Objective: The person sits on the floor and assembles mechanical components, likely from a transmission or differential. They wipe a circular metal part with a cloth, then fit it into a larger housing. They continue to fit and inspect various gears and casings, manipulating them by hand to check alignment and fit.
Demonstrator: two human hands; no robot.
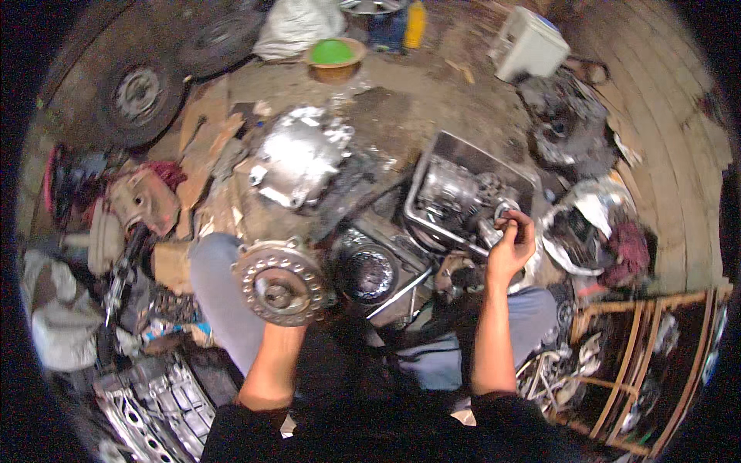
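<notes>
Right hand [509,248] fingers pinch one small metal ring [505,208] above a steel tray [432,166]; left hand, hidden, backs one toothed, greasy round hub [282,282]; grip unclear.

A dirt floor [417,100] carried everything. Just beyond the right hand [509,247] a metal tray [463,154] lay on it, filled with grey engine parts. Beyond the left hand, hidden behind a round metal hub, a silvery engine casing [297,158] rested on the ground beside wooden scraps [204,143]. Farther off stood a bowl with a green lid [333,55], a white box [529,42] and a yellow bottle [415,23]. Far out to the left of the left hand lay two tyres [139,96].
</notes>
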